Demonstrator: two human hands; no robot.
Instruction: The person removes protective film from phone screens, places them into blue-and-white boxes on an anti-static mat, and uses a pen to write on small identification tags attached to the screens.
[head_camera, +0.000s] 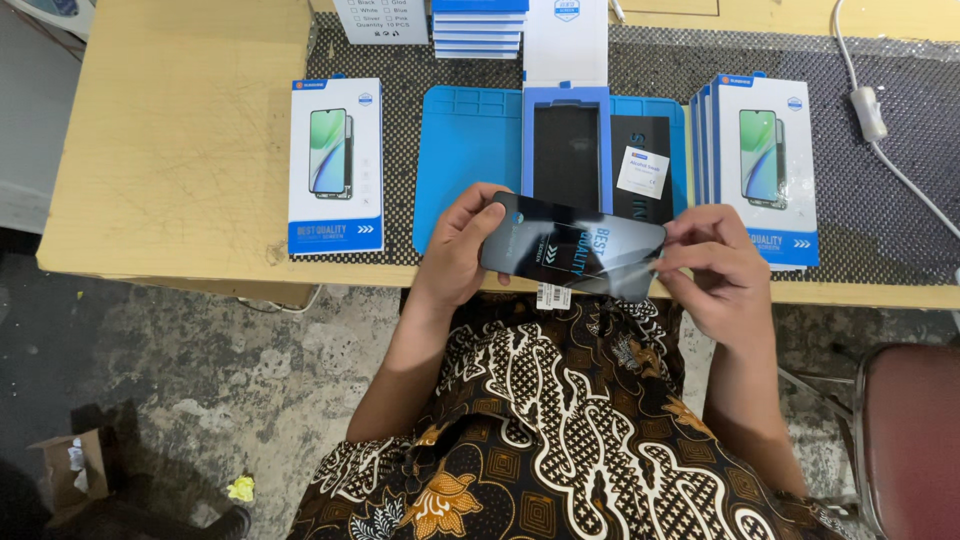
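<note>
The black screen protector, a glossy dark rectangle with light printing, is held flat in the middle of the frame, just below the near edge of the surface and above the person's lap. The left hand is closed on its left short end, thumb on top and fingers beneath. The right hand pinches its right end between thumb and forefinger, where a thin clear film lifts away from the panel's lower right corner.

Above the hands, in the upper middle of the frame, a blue work mat lies on a dark mesh pad. On the mat rests an open blue tray holding a black panel, and just right of it a small white sachet lies on a black card. A white-and-blue phone-picture box lies left of the mat. A stack of similar boxes sits at its right edge. A white cable with an inline switch runs along the upper right.
</note>
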